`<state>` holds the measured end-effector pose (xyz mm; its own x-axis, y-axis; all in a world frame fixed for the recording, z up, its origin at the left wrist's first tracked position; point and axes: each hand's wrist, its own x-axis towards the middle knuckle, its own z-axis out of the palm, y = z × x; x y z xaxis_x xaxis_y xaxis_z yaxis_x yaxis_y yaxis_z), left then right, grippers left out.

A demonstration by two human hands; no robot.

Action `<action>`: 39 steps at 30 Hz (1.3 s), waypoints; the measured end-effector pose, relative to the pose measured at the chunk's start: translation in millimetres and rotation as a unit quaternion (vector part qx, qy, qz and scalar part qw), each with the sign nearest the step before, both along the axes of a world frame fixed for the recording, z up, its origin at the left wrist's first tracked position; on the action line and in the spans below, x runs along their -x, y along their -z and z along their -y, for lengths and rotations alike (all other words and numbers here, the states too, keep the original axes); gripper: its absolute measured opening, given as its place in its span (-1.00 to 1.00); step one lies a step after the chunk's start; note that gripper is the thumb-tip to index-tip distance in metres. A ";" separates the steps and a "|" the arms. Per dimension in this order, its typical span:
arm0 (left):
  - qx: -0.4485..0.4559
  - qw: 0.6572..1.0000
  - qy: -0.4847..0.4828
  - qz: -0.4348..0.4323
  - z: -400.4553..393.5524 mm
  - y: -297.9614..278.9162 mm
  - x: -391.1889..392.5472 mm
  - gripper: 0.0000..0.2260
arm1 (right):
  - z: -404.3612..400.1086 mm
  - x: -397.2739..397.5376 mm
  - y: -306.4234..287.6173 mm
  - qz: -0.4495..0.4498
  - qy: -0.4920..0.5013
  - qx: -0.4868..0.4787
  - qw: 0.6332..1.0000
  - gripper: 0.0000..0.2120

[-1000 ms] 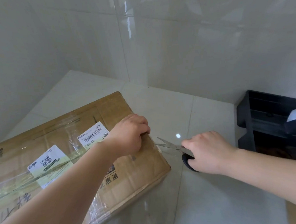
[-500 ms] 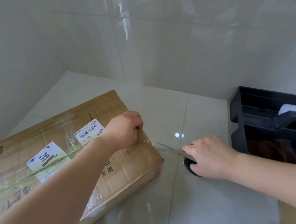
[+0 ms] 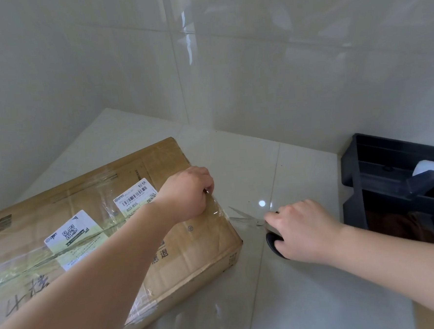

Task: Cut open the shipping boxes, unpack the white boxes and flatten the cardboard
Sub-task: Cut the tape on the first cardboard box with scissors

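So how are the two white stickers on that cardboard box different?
The near sticker shows a small square code and has a pale yellow-green lower part; the far sticker shows a striped barcode and is partly hidden by the left hand. The near one looks larger. Both lie under clear tape on the cardboard box.

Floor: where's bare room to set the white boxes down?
Bare tile lies behind the box, toward the wall corner, and in front between box and right hand. It is crowded where the scissors meet the box, by the black bin.
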<state>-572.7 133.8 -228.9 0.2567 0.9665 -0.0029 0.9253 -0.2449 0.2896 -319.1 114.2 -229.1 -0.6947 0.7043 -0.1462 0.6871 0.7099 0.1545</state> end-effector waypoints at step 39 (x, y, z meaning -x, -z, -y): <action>0.005 1.000 0.006 -0.023 -2.7 -2.7 -6.9 -0.80 | -9.1 35.7 -2.4 0.012 0.002 0.064 0.998 -0.82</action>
